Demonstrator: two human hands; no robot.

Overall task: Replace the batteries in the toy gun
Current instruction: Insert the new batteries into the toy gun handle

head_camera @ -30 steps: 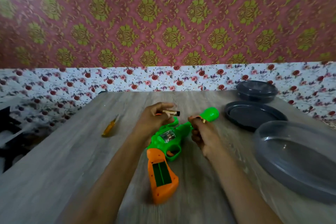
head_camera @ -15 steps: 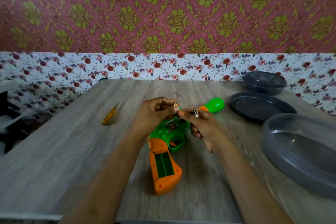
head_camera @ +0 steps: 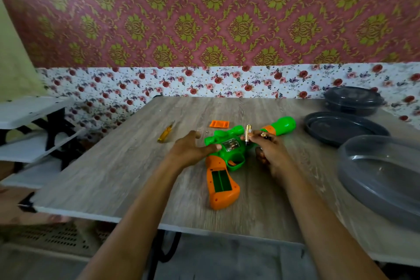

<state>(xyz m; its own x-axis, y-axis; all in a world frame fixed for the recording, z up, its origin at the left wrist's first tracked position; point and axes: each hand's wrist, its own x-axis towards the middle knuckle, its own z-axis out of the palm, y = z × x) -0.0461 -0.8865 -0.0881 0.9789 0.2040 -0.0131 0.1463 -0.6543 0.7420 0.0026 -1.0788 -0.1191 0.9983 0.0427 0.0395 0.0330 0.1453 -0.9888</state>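
The toy gun [head_camera: 223, 195] lies flat on the desk [head_camera: 136, 177], its handle compartment open. The right hand [head_camera: 268, 152] pinches a battery [head_camera: 248, 130] upright above it. The left hand [head_camera: 193, 150] has a wide grip, fingertips at the gun's rear.

Clear lid [head_camera: 384, 179] cut off, toy gun [head_camera: 227, 143] partly behind right hand [head_camera: 270, 152]

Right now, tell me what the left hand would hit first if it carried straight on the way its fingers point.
The green and orange plastic toy gun: the straight fingers of the left hand point right at its green body, and a fingertip looks almost on it, though depth is unclear.
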